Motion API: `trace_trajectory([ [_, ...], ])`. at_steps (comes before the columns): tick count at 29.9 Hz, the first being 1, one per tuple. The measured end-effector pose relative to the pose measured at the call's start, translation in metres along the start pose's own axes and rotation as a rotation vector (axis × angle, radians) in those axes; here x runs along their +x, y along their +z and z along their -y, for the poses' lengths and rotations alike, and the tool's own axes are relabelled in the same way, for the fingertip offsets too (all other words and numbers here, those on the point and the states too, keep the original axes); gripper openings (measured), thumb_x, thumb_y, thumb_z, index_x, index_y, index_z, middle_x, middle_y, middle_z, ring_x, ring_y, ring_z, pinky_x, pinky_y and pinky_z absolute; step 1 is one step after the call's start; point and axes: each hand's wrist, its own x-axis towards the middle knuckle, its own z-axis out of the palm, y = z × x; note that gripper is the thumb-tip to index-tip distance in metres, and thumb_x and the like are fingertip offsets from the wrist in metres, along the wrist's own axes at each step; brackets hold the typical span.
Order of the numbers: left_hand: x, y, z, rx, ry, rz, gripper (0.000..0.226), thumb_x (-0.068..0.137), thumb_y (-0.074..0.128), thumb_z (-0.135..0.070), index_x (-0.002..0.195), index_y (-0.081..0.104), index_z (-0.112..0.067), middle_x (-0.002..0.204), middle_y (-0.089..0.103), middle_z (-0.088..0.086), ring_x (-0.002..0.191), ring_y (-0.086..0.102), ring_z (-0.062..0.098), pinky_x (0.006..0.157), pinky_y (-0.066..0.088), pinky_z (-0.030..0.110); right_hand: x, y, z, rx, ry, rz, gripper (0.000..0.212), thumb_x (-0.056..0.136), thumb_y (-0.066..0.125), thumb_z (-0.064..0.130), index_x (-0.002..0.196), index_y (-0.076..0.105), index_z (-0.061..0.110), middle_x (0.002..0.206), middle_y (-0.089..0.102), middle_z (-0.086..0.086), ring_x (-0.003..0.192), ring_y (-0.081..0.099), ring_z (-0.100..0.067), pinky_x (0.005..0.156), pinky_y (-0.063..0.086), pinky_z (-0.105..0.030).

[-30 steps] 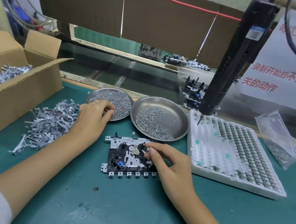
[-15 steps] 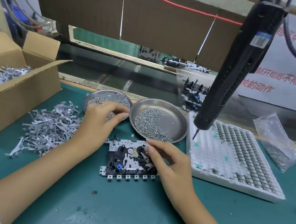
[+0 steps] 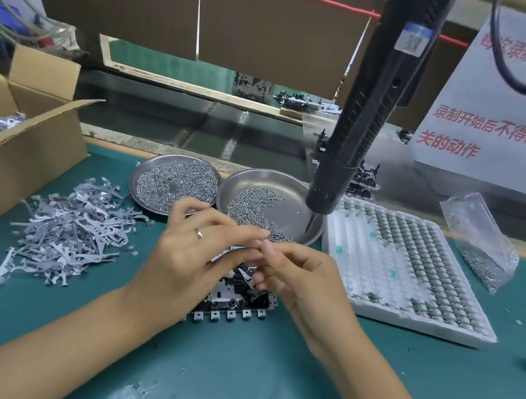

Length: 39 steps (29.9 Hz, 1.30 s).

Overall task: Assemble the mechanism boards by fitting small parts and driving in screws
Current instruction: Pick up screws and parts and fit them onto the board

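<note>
My hands [image 3: 246,264] cover most of the mechanism board [image 3: 231,299]. Whatever my fingertips [image 3: 263,234] pinch is too small to tell.

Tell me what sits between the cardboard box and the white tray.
In the head view, between the cardboard box and the white tray lie a pile of metal strips and two screw dishes.

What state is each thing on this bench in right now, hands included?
Left hand: raised over the board, fingertips pinching something tiny.
Right hand: fingertips meeting the left's; grip unclear.
Mechanism board: flat on the mat, partly hidden.
Left dish: nearly covered with screws.
Right dish: partly filled.
Electric screwdriver: hanging, unheld.
Cardboard box: open.
Plastic bag: holds screws.
</note>
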Motion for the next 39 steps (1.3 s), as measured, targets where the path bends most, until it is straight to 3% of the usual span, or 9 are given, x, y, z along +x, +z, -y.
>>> trace_trajectory([
  [9,-0.001,0.001,-0.011,-0.033,-0.096,-0.08,0.039,0.077,0.075,-0.012,0.111,0.058,-0.021,0.091,0.067,-0.015,0.079,0.06,0.003,0.08,0.038,0.038,-0.007,0.014,-0.009,-0.214,-0.27,-0.15,0.019,0.083,0.06,0.029,0.082,0.068,0.012,0.066,0.065,0.0,0.061,0.06,-0.012,0.064,0.051,-0.027],
  [13,-0.001,0.001,-0.024,-0.189,-0.382,-0.056,0.033,0.08,0.069,-0.032,0.111,0.06,-0.035,0.084,0.069,-0.022,0.092,0.06,0.003,0.086,0.041,0.036,-0.009,0.016,-0.017,-0.397,-0.398,-0.226,0.019,0.092,0.052,0.027,0.079,0.061,0.017,0.062,0.061,0.002,0.059,0.06,-0.011,0.061,0.05,-0.025],
  [16,-0.002,0.002,-0.03,-0.353,-0.589,-0.042,0.032,0.076,0.065,-0.044,0.106,0.06,-0.049,0.086,0.071,-0.019,0.099,0.061,0.021,0.085,0.047,0.049,-0.008,0.018,-0.021,-0.485,-0.456,-0.272,0.02,0.094,0.046,0.026,0.08,0.057,0.016,0.062,0.058,0.001,0.059,0.058,-0.016,0.059,0.048,-0.034],
  [24,-0.001,0.006,-0.032,-0.491,-0.635,-0.089,0.026,0.075,0.07,-0.038,0.099,0.062,-0.043,0.085,0.072,-0.007,0.088,0.066,0.016,0.082,0.05,0.055,-0.006,0.021,-0.027,-0.551,-0.489,-0.296,0.028,0.096,0.038,0.04,0.081,0.051,0.019,0.066,0.056,-0.001,0.058,0.054,-0.013,0.056,0.044,-0.024],
  [26,0.0,0.004,-0.03,-0.44,-0.613,-0.084,0.023,0.076,0.069,-0.04,0.098,0.062,-0.044,0.086,0.071,-0.01,0.089,0.065,0.014,0.082,0.05,0.054,-0.005,0.02,-0.027,-0.561,-0.471,-0.304,0.031,0.094,0.037,0.045,0.081,0.051,0.02,0.067,0.054,-0.002,0.06,0.053,-0.018,0.059,0.044,-0.031],
  [29,0.004,-0.004,0.0,-0.082,-0.499,-0.029,0.021,0.082,0.067,-0.037,0.102,0.061,-0.039,0.084,0.067,-0.019,0.087,0.061,0.004,0.091,0.037,0.039,-0.004,0.017,-0.026,-0.549,-0.439,-0.342,0.028,0.095,0.044,0.042,0.079,0.051,0.022,0.066,0.053,-0.003,0.059,0.051,-0.019,0.057,0.044,-0.033],
  [33,0.006,-0.018,0.058,0.448,-0.537,0.101,0.02,0.089,0.064,-0.025,0.108,0.066,-0.022,0.085,0.067,-0.009,0.092,0.057,0.024,0.077,0.017,0.031,-0.002,0.013,-0.024,-0.511,-0.421,-0.367,0.025,0.092,0.047,0.042,0.078,0.055,0.024,0.062,0.051,0.003,0.055,0.046,-0.007,0.052,0.04,-0.019],
  [36,0.003,-0.02,0.074,0.539,-0.637,0.215,0.019,0.091,0.061,-0.022,0.11,0.066,-0.021,0.092,0.072,-0.001,0.096,0.055,0.026,0.083,0.02,0.035,-0.001,0.012,-0.024,-0.479,-0.393,-0.355,0.022,0.091,0.05,0.041,0.077,0.057,0.025,0.06,0.051,0.013,0.056,0.047,-0.003,0.053,0.039,-0.015],
  [39,0.007,-0.022,0.07,0.479,-0.654,0.186,0.021,0.093,0.058,-0.02,0.112,0.068,-0.021,0.096,0.072,0.003,0.094,0.057,0.025,0.09,0.025,0.035,-0.002,0.011,-0.023,-0.479,-0.371,-0.352,0.02,0.087,0.051,0.041,0.076,0.059,0.026,0.059,0.051,0.016,0.056,0.047,-0.003,0.055,0.038,-0.015],
])
